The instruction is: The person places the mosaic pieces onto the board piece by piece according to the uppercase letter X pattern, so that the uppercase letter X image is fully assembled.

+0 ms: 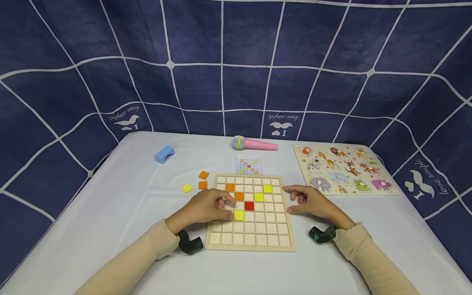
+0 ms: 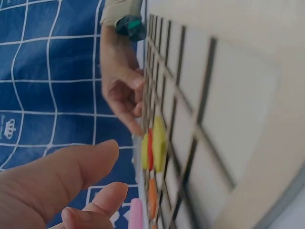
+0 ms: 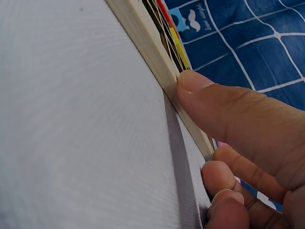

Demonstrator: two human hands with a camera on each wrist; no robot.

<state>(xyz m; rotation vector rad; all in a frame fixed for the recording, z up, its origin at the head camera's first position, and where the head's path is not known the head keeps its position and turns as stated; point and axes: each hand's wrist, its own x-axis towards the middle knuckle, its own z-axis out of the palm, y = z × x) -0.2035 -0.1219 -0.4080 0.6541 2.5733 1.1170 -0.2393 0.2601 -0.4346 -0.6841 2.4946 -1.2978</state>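
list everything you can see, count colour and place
grid board: 1, pale wood, centre
placed tiles: 6 showing, three yellow, two orange, one red, on board
loose tiles: 3, two orange, one yellow, left of board
pattern card: 1, white, coloured squares, behind board
microphone: 1, pink and grey, behind card
arch block: 1, blue, back left
animal puzzle: 1, pale, multicoloured animals, back right
table: 1, white, underneath
curtain: 1, navy with white lines, backdrop
wrist devices: 2, mostly black, on wrists
sleeves: 2, beige, on arms
left hand: 1, bare, over board's left
right hand: 1, bare, board's right edge
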